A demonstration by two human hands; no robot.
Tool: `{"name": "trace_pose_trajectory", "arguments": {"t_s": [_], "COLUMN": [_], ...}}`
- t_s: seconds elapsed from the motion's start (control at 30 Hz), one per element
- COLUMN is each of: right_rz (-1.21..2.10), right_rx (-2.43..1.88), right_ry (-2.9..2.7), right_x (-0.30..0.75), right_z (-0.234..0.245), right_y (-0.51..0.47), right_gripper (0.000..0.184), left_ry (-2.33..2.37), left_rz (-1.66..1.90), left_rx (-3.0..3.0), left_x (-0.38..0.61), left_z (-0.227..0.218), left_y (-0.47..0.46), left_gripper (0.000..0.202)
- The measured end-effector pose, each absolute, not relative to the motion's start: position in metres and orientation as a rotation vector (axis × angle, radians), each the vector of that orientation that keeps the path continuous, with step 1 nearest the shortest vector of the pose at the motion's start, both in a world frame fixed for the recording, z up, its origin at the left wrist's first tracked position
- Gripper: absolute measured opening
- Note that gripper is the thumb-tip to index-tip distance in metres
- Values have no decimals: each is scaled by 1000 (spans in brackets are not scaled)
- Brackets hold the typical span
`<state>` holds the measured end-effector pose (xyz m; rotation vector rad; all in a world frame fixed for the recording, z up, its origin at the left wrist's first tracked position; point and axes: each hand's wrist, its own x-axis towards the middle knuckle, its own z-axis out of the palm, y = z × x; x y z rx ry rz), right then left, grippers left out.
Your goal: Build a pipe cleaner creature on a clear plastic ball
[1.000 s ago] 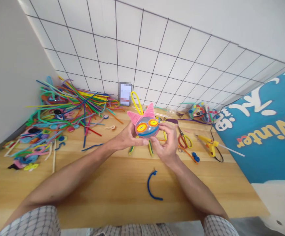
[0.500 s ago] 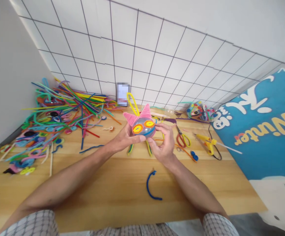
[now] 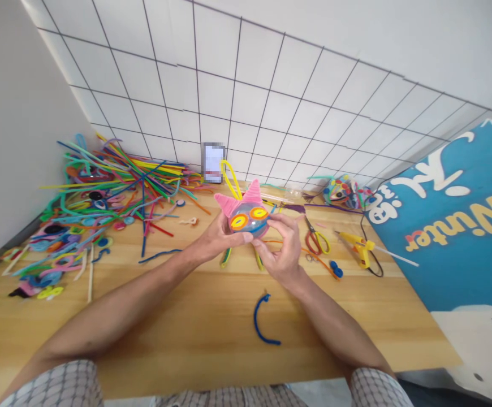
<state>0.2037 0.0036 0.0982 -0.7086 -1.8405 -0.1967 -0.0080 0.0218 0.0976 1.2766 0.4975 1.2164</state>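
Both hands hold a craft animal figure point(image 3: 250, 224) above the table. It has a clear plastic body, pink pipe-cleaner ears point(image 3: 251, 193), yellow-and-orange oval eyes and a yellow loop sticking up behind. My left hand point(image 3: 219, 236) grips its left side, thumb along the lower front. On the other side, my right hand point(image 3: 283, 246) closes thumb and fingers on its edge, where a blue strip runs along the lower front. Green-and-yellow legs show below the body. A curved blue pipe cleaner point(image 3: 256, 322) lies nearer to me on the table.
A heap of pipe cleaners point(image 3: 131, 175) and small craft parts covers the table's left side. A phone point(image 3: 213, 163) leans against the gridded wall. To the right lie scissors point(image 3: 315, 237), a yellow glue gun point(image 3: 359, 249) with its cord, blue coils point(image 3: 336, 268) and a spotted figure point(image 3: 340, 191).
Almost nothing differs. The whole view has shifted very slightly, and both hands keep the same hold on the craft animal figure.
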Motion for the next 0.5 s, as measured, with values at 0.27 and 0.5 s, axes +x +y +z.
{"name": "trace_pose_trajectory", "arguments": {"t_s": [0.27,0.5], "right_rz": [-298,-493], "right_rx": [-739,-752], "right_ry": [-1857,-1858], "right_x": [203,198], "right_z": [92,86], "right_y": [3,-2], "right_gripper": [60,51], "left_ry": [493,532], "left_rz": [1250,1239], "left_rx": [1261,1244], "left_x": [-6,-4], "left_z": [100,108], "left_y": [22,18], "left_gripper": [66,62]}}
